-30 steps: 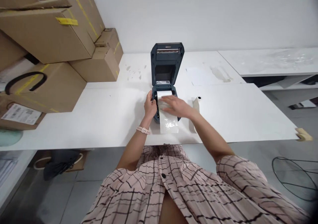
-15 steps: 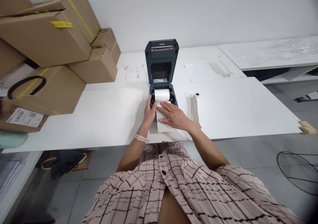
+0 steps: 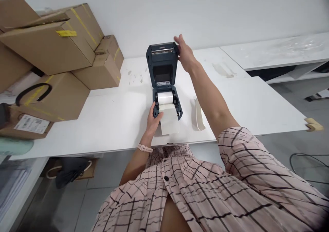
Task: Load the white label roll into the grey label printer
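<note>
my left hand [image 3: 153, 120], half-curled, on label printer's [image 3: 155, 105] near-left edge; right hand [image 3: 185, 53], loosely open, at raised lid's [image 3: 162, 62] upper right.

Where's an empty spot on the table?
Bare white table shows between the boxes and open printer, and between the right arm and tan corner block. Crowded: the printer, with left hand and right hand there.

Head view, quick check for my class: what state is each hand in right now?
Left hand: open, at the printer's base.
Right hand: at the raised lid's edge; grip can't be told.
</note>
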